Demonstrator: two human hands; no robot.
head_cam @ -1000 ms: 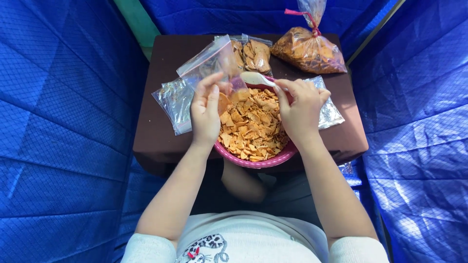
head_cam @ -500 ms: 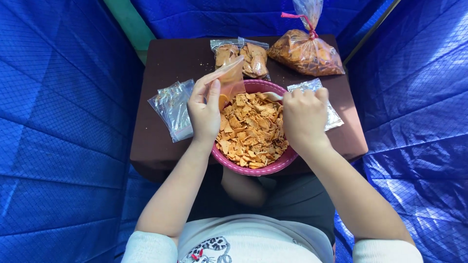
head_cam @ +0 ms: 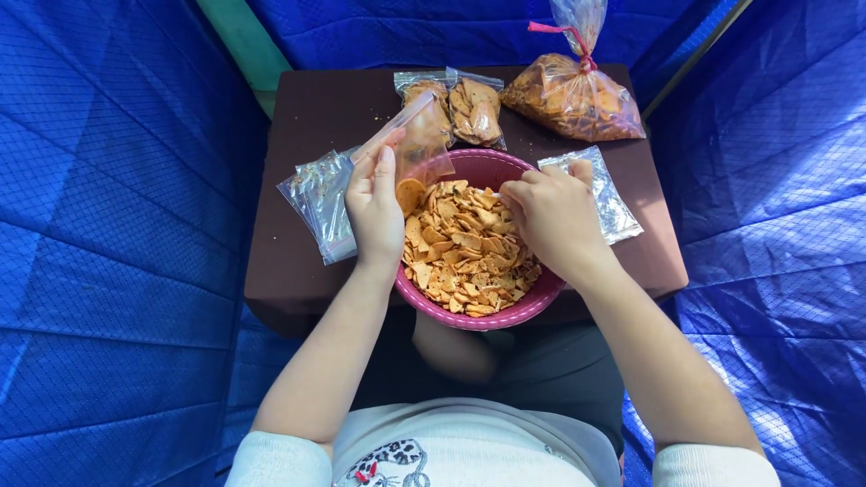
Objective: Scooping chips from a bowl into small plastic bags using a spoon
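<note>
Blue tarpaulin (head_cam: 117, 225) walls me in on both sides and beyond the far edge of the dark brown bench (head_cam: 311, 113), which stands square in front of me. On the bench's near edge, partly overhanging toward my lap, sits a round pink bowl (head_cam: 505, 317) filled with orange-brown chips (head_cam: 465, 248). At the far right corner of the bench lies a big clear bag of the same snacks (head_cam: 573, 101), its neck tied with a pink string. Left of that, at the far edge, two small filled packets (head_cam: 465, 108) lie side by side. A stack of empty clear pouches (head_cam: 316, 198) rests on the bench to the left of the bowl, and another flat clear pouch (head_cam: 600, 189) lies to the bowl's right, just behind my right hand.

My left hand (head_cam: 377, 212) is at the bowl's left rim, fingers pinching a small clear zip pouch (head_cam: 417, 140) that stands tilted above the rim, with a few chips showing inside it. My right hand (head_cam: 555, 216) is curled over the right side of the bowl, fingers bent down into the chips; whether it grips any I cannot tell, since the fingertips are buried from view.
</note>
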